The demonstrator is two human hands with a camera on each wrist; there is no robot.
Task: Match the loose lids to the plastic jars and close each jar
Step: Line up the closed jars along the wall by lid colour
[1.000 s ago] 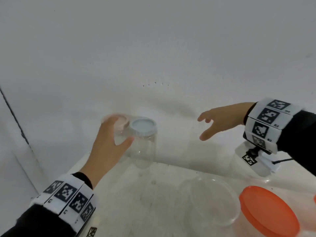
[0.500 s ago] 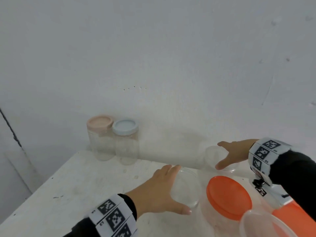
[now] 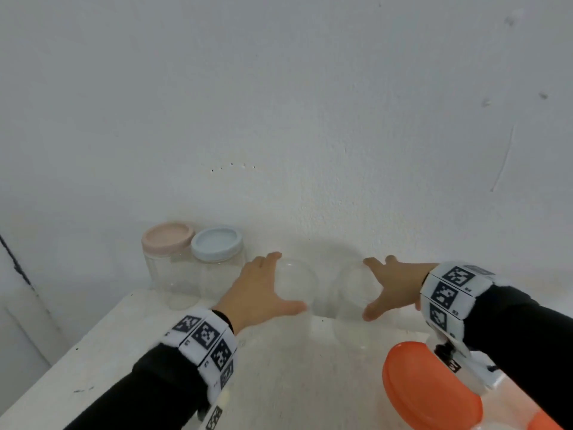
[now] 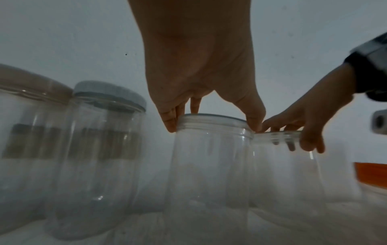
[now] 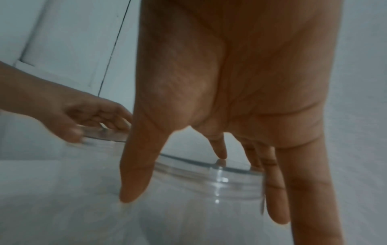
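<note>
Two clear plastic jars without lids stand side by side on the white table point(image 3: 102, 352). My left hand point(image 3: 288, 280) grips the rim of the left open jar point(image 3: 305, 287) from above, thumb on the near side and fingers on the far side. My right hand point(image 3: 367, 288) grips the rim of the right open jar point(image 3: 347, 301) the same way. In the left wrist view the two rims point(image 4: 211, 121) nearly touch. At the back left stand a pink-lidded jar point(image 3: 167, 240) and a blue-lidded jar point(image 3: 217, 243), both closed.
A wide jar with an orange lid point(image 3: 431, 389) stands at the near right, under my right forearm. A white wall point(image 3: 310, 119) rises straight behind the jars. The table's left edge runs diagonally at the lower left.
My left hand left the blue-lidded jar and took hold of a clear open jar. My right hand came down onto a second open jar. Both jars now sit close together, farther back.
</note>
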